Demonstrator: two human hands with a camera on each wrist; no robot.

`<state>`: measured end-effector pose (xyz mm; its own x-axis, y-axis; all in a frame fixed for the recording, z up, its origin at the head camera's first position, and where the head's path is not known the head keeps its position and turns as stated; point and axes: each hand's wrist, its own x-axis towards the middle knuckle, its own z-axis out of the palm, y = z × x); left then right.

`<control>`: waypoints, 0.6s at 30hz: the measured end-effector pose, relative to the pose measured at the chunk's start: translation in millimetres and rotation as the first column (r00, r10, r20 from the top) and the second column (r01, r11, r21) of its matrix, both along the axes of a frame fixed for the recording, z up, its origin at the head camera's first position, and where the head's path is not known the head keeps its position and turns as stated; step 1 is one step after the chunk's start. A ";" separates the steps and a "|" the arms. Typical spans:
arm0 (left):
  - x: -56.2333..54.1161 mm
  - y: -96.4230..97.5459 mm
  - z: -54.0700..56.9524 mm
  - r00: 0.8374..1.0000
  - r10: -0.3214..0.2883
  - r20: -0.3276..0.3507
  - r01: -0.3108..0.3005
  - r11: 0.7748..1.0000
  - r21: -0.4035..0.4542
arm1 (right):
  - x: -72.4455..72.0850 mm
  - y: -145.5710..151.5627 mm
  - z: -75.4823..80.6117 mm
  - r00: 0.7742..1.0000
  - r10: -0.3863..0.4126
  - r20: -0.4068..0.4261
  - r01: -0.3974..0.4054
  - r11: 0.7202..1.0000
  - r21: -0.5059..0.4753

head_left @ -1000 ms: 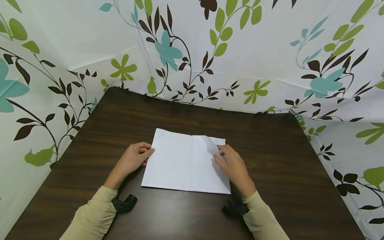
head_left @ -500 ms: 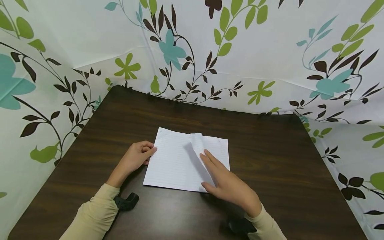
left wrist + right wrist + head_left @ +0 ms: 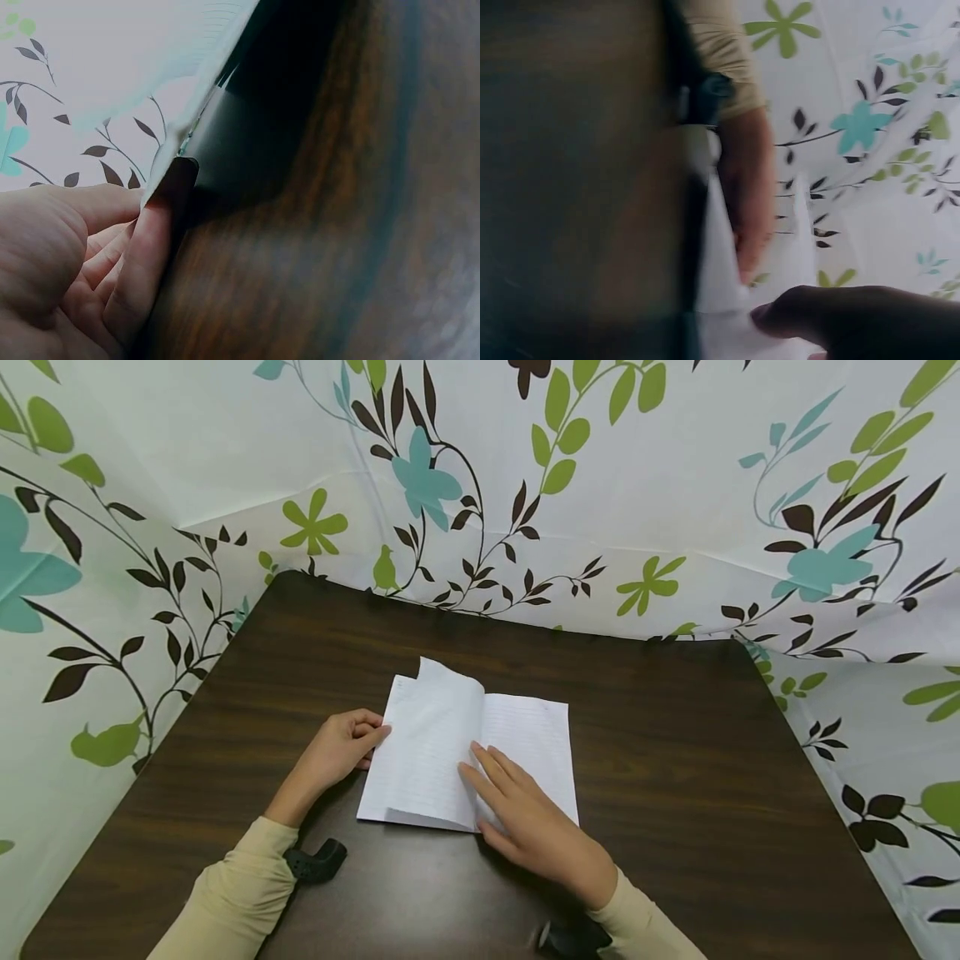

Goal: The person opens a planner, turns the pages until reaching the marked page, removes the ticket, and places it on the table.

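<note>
An open lined notebook (image 3: 525, 718) lies on the dark wooden table, one page (image 3: 442, 727) turned over onto its left half with the page's top and bottom edges still lifted. My left hand (image 3: 341, 747) pinches the notebook's left edge; in the left wrist view the thumb is on top of the pages and the fingers (image 3: 146, 262) are beneath the cover. My right hand (image 3: 525, 814) lies over the middle fold with its fingers straight, fingertips against the turned page. In the right wrist view, the right thumb (image 3: 787, 311) shows dark and blurred beside the white paper.
The dark brown table (image 3: 675, 760) extends around the notebook on every side. A white cloth (image 3: 600, 510) printed with leaves, flowers and birds hangs behind it and at both sides. Black wrist mounts (image 3: 318, 862) sit below each sleeve.
My right hand has swept leftward from the notebook's right page to the fold, carrying a page over onto the left half. The left hand has kept its hold on the left edge.
</note>
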<state>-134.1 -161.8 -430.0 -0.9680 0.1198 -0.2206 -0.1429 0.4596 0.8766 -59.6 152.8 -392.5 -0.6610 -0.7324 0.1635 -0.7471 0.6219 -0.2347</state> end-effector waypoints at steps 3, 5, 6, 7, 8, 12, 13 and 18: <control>0.0 -0.9 -0.3 1.000 0.000 -0.002 0.000 1.000 0.001 | -1.4 -5.8 -9.4 0.998 0.016 -0.068 -0.016 1.000 0.000; -0.1 -1.5 -0.5 1.000 -0.001 0.000 0.001 1.000 0.008 | -1.4 -8.1 -14.2 0.997 0.027 -0.076 -0.026 1.000 0.006; 0.0 -1.9 -0.6 1.000 0.000 0.000 0.000 1.000 0.009 | -1.4 -8.9 -16.4 0.997 0.032 -0.074 -0.031 0.999 0.012; 0.1 -2.3 -0.6 1.000 0.000 -0.001 0.000 1.000 0.012 | -1.3 -9.8 -18.6 0.997 0.037 -0.073 -0.035 0.999 0.018; 0.3 -2.6 -0.5 1.000 -0.001 -0.002 0.001 1.000 0.013 | -1.2 -10.5 -20.5 0.997 0.041 -0.073 -0.040 0.999 0.022; 0.6 -2.8 0.2 1.000 0.000 -0.002 0.000 1.000 0.016 | -1.8 -12.0 -25.8 0.995 0.054 -0.080 -0.052 0.998 0.027; 0.5 -2.4 0.3 1.000 0.000 0.000 0.000 1.000 0.018 | -2.1 -12.2 -26.2 0.995 0.055 -0.077 -0.054 0.998 0.021; 0.6 -0.9 0.3 1.000 -0.007 -0.001 0.007 1.000 0.006 | -7.5 -10.4 -27.3 0.999 0.025 -0.021 -0.026 0.999 -0.034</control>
<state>-133.6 -162.7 -429.7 -0.9673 0.1276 -0.2192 -0.1392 0.4554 0.8793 -67.0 142.4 -419.8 -0.6386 -0.7426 0.2020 -0.7674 0.5947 -0.2397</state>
